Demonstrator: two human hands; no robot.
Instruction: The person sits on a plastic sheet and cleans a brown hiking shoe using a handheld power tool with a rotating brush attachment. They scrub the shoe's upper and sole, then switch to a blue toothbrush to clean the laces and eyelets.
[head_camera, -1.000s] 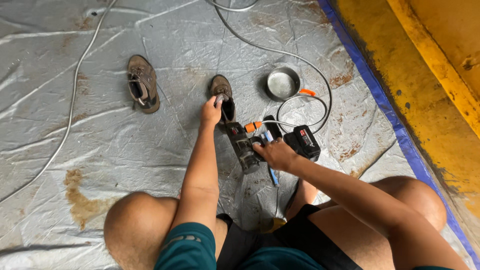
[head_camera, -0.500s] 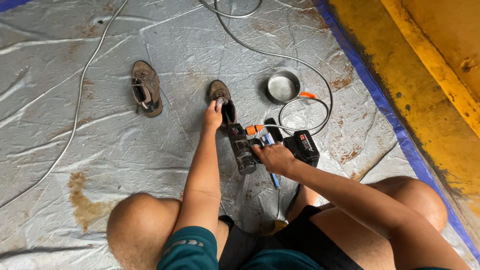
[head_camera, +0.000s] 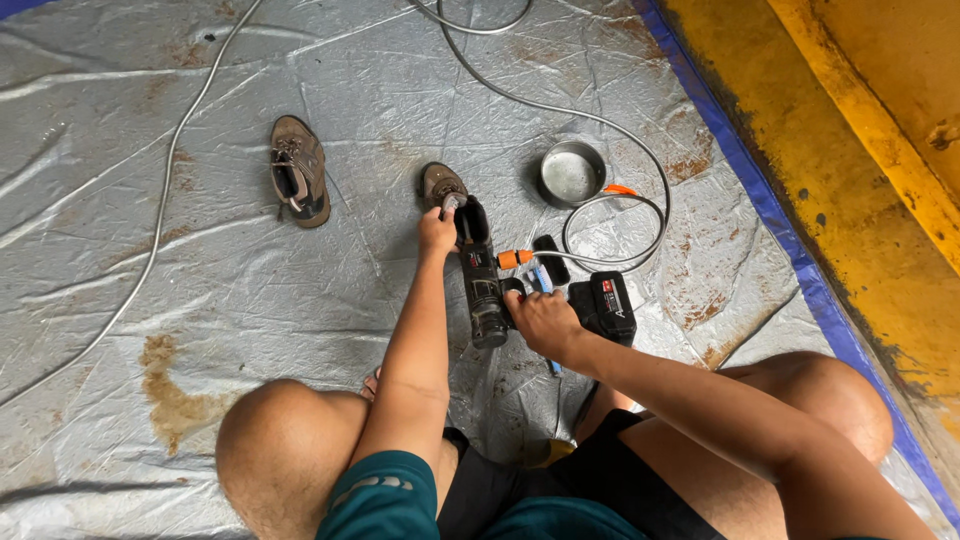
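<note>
There is just one view, from the camera on my head, tipped steeply down over my lap. It faces forward and down along my arms, so my knees fill the bottom edge and my left hand (head_camera: 436, 232) and right hand (head_camera: 540, 320) sit near the middle, fairly close. Beyond them it takes in the grey tarp (head_camera: 200, 300) and, along the right side, a yellow wall (head_camera: 860, 150). No second view shares this scene
</note>
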